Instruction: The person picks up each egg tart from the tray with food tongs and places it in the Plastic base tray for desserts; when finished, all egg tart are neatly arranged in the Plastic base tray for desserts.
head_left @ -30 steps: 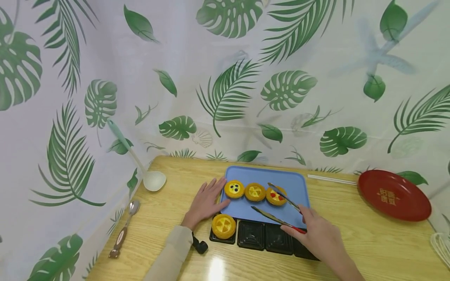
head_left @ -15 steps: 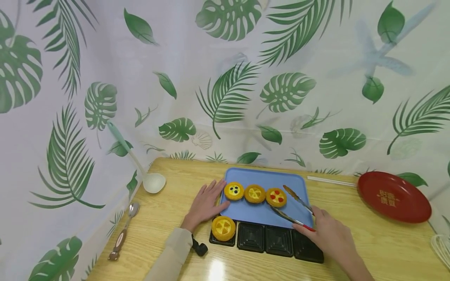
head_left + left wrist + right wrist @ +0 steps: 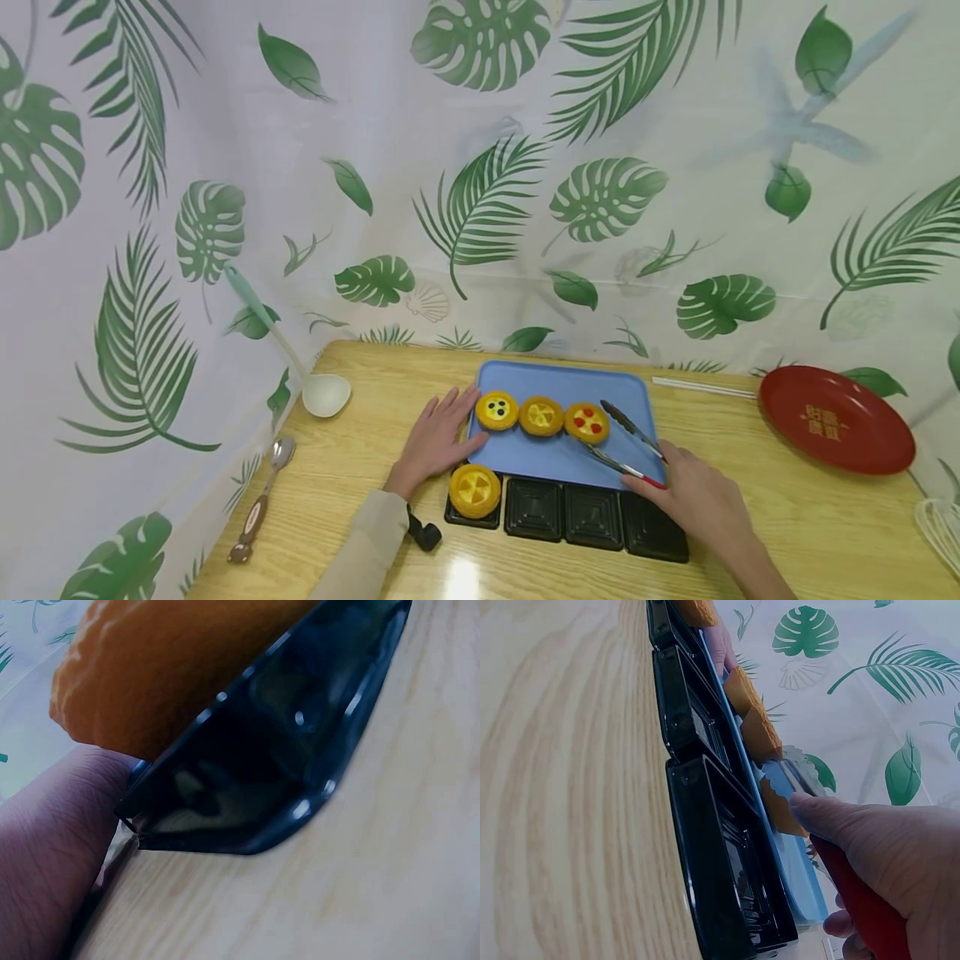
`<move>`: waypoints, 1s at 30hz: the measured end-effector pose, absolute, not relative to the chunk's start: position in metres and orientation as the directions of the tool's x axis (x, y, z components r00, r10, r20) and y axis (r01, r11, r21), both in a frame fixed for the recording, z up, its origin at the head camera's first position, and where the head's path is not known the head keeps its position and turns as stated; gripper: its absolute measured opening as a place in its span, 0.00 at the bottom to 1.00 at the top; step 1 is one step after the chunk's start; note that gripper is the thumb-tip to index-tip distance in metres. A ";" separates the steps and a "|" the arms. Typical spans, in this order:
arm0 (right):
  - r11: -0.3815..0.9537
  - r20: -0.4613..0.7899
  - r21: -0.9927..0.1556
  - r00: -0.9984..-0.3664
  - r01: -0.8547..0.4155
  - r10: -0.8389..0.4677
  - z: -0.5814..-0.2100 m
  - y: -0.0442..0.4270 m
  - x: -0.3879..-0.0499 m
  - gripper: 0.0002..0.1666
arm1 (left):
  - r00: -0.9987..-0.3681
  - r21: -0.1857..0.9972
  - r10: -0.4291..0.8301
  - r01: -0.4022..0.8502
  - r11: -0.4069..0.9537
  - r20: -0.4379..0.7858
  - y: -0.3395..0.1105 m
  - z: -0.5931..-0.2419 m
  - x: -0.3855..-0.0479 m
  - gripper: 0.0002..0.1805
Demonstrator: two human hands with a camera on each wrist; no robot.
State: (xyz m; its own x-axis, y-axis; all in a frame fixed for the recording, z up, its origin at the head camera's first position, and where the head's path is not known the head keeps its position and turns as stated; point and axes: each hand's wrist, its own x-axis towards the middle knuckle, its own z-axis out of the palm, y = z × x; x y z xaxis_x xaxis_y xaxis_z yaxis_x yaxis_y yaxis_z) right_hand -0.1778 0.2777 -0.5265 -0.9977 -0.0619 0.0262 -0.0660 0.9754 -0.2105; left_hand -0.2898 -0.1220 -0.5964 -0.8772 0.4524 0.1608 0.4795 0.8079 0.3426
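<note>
Spread straight and gripping nothing, the left hand (image 3: 438, 442) rested at nine o'clock on the edge of the blue tray (image 3: 555, 379). Just outside it, at seven o'clock, a wedge-patterned tart (image 3: 475, 492) sat in a black mold (image 3: 492, 522). On the tray stood a row: the blue-dotted tart (image 3: 497, 411), the yellow tart (image 3: 542, 417), then the red-topped tart (image 3: 587, 425) (all probably light and firm, with sloping sides that could slip). The right hand (image 3: 705, 500) gripped the tongs (image 3: 628, 425), their arms parted, tips near the red-topped tart's one and six o'clock; its side walls, below the topping, looked the best hold.
</note>
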 end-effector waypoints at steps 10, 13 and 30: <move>0.975 0.030 -0.210 -0.997 -0.076 -0.071 -0.527 0.277 -0.181 0.62 | -0.875 0.344 0.453 0.483 0.805 0.170 -0.123 -0.595 -0.288 0.47; 0.976 0.027 -0.208 -0.997 -0.070 -0.065 -0.528 0.277 -0.182 0.63 | -0.874 0.339 0.453 0.485 0.806 0.175 -0.123 -0.596 -0.289 0.47; 0.974 0.044 -0.211 -0.996 -0.083 -0.075 -0.529 0.275 -0.184 0.54 | -0.876 0.344 0.454 0.482 0.806 0.165 -0.123 -0.594 -0.288 0.47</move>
State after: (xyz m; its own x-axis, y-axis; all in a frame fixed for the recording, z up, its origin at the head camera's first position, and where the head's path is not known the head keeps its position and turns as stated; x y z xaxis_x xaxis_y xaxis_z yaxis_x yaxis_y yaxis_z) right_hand -0.1843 0.2750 -0.5294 -0.9962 -0.0751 0.0437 -0.0827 0.9740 -0.2108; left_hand -0.2884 -0.1229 -0.5941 -0.8758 0.4536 0.1647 0.4820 0.8057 0.3442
